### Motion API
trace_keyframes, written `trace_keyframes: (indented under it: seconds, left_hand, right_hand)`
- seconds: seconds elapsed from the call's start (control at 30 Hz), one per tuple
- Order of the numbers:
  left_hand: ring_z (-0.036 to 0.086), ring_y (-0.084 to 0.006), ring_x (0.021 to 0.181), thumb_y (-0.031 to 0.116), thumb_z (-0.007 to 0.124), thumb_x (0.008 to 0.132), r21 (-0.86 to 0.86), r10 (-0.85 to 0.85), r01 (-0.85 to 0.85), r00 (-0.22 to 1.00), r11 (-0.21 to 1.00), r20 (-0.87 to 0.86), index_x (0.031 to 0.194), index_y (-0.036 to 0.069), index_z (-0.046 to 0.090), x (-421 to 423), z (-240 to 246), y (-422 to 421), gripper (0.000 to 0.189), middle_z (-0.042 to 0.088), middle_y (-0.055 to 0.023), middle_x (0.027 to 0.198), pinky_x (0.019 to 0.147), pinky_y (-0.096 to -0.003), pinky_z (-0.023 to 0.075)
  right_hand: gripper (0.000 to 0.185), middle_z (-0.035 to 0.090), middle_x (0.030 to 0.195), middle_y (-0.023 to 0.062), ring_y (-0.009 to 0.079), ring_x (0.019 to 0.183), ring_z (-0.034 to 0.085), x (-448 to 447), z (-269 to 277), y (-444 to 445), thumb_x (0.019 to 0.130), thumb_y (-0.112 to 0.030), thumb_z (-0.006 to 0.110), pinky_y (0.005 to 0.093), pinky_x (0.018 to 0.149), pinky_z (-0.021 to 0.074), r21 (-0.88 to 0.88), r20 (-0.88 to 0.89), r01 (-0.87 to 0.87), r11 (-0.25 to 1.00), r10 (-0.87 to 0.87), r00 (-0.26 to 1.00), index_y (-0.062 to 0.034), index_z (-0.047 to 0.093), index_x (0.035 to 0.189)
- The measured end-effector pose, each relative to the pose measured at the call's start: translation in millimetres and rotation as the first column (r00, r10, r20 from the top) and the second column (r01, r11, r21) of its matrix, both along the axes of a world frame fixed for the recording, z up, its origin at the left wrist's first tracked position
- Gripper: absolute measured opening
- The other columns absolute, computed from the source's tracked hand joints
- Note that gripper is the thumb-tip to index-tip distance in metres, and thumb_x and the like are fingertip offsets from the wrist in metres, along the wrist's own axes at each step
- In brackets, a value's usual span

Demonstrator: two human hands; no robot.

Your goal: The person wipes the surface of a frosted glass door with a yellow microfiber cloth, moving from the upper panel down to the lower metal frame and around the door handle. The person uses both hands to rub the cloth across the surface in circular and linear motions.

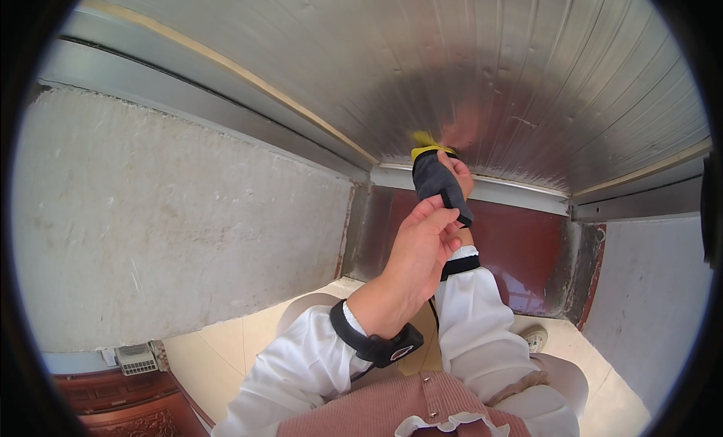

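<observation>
A grey cloth piece (pixel 434 178) with black trim and a yellow end, possibly a glove or mitt, lies between my hands, close to the ribbed metal door (pixel 508 115). Between its thumb and fingers, my left hand (pixel 421 239) pinches the black-edged near end. My right hand (pixel 458 174) is at the yellow far end, its fingers closed against the cloth; the cloth covers part of this hand. Each wrist wears a black strap, with a black device (pixel 398 346) on the left one.
Pale walls stand at left (pixel 181 211) and right (pixel 644 301). A dark red sill (pixel 519 250) runs below the door's metal bottom frame (pixel 508 194). Beige floor tiles (pixel 220 346) and carved red-brown wood (pixel 141 409) show lower left; a shoe (pixel 534 338) is right of my sleeves.
</observation>
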State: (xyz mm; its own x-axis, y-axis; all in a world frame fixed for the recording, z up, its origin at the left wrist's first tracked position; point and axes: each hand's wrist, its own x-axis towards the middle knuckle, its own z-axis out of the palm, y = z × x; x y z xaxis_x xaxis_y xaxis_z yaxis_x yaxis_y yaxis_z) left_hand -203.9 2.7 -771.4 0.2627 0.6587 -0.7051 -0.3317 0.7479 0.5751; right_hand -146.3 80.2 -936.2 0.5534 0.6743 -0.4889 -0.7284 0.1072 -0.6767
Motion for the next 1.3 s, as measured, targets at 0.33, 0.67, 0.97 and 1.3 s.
trace_keyframes:
  seconds: [0.33, 0.67, 0.97, 1.3]
  left_hand:
    - [0.054, -0.0084, 0.085, 0.008, 0.054, 0.096, 0.010, 0.015, -0.015, 1.000, 1.000, 0.017, 0.118, 0.006, 0.056, -5, 5, -3, 0.022, 0.062, -0.0003, 0.097, 0.074, -0.0249, 0.0442]
    - [0.056, -0.0107, 0.086, 0.007, 0.054, 0.095, 0.060, -0.019, 0.012, 0.994, 0.998, 0.111, 0.117, 0.004, 0.056, -6, 19, -5, 0.022, 0.062, -0.0018, 0.097, 0.073, -0.0262, 0.0453]
    - [0.059, -0.0102, 0.089, 0.009, 0.055, 0.095, 0.020, 0.008, -0.009, 0.999, 1.000, 0.033, 0.117, 0.006, 0.056, 6, 5, -3, 0.022, 0.064, -0.0008, 0.099, 0.074, -0.0257, 0.0453]
    - [0.058, -0.0100, 0.089, 0.008, 0.055, 0.096, 0.040, -0.057, 0.056, 0.998, 0.998, 0.029, 0.116, 0.007, 0.057, 14, 2, -5, 0.020, 0.064, -0.0005, 0.099, 0.075, -0.0255, 0.0454]
  right_hand:
    - [0.023, 0.064, 0.074, 0.0014, 0.0096, 0.062, 0.056, 2, -2, 4, 0.087, -0.023, 0.077, 0.0252, 0.058, 0.0475, -0.042, -0.011, -0.013, 0.999, 0.013, 1.000, -0.0042, 0.063, 0.084]
    - [0.015, 0.065, 0.073, -0.0008, 0.0046, 0.062, 0.056, 12, 61, 5, 0.089, -0.014, 0.077, 0.0195, 0.059, 0.0457, 0.263, 0.223, 0.049, 0.964, -0.110, 0.969, -0.0041, 0.066, 0.084]
    - [0.017, 0.062, 0.073, -0.0001, 0.0050, 0.063, 0.053, 30, 16, -10, 0.087, -0.010, 0.076, 0.0203, 0.059, 0.0435, 0.091, 0.196, 0.183, 0.979, -0.197, 0.961, -0.0035, 0.062, 0.082]
    - [0.016, 0.063, 0.074, -0.0003, 0.0043, 0.065, 0.054, 37, 29, -14, 0.090, -0.009, 0.073, 0.0207, 0.060, 0.0454, 0.236, 0.289, 0.228, 0.945, -0.292, 0.912, -0.0028, 0.061, 0.082]
